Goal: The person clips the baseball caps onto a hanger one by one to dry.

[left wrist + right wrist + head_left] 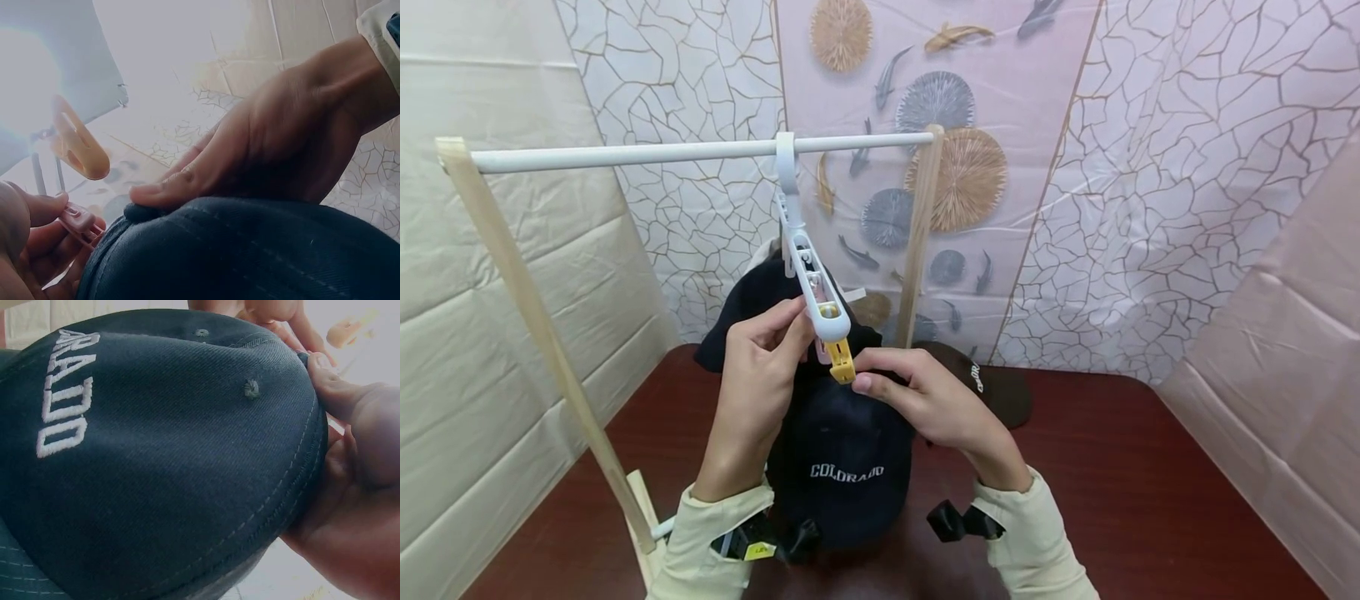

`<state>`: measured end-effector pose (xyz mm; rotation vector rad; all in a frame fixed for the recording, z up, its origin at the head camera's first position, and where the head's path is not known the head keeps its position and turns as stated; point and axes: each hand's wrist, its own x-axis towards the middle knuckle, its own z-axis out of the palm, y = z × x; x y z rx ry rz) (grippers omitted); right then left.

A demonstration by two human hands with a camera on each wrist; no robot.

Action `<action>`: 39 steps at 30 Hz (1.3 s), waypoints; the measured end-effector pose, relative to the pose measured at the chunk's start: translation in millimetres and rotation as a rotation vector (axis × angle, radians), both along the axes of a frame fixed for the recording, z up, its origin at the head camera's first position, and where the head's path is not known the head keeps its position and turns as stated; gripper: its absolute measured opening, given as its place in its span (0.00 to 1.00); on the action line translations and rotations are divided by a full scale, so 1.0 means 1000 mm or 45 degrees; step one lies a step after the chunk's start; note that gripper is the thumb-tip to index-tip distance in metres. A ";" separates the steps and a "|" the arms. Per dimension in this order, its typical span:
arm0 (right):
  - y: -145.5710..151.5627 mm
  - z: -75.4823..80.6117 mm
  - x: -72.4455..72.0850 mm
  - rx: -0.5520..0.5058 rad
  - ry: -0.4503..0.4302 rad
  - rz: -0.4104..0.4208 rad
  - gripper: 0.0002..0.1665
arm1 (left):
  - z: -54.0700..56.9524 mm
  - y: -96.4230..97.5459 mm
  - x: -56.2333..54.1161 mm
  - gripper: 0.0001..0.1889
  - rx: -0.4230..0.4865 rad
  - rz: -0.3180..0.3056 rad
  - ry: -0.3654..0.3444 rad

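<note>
A dark navy cap (846, 496) with white COLORADO lettering hangs below my hands. My left hand (756, 379) pinches a pink clip (78, 219) between thumb and fingers, right beside the cap's top edge. With its thumb on top of that edge, my right hand (936, 400) grips the cap's crown, as the right wrist view also shows. Above them a light-coloured hanger (812, 279) reaches toward me, and a yellow clip (841, 362) hangs at its near end, close to the right fingertips. In the head view the pink clip is mostly hidden behind the hanger.
The hanger hooks over a white rod (625, 156) on a wooden-legged rack (527, 283). Another dark cap (760, 296) is behind my left hand. A brown cap (1003, 396) lies on the reddish-brown table (1097, 483), beyond my right hand.
</note>
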<state>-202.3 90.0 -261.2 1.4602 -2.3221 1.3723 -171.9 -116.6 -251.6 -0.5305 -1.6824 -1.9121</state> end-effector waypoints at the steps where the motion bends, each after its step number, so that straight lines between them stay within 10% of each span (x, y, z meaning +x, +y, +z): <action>1: -0.001 0.001 0.000 0.005 0.002 0.003 0.07 | 0.000 0.000 0.000 0.11 0.001 0.000 0.000; 39: -0.017 0.014 0.000 -0.056 0.142 -0.190 0.08 | 0.002 -0.004 0.001 0.12 -0.036 -0.049 -0.031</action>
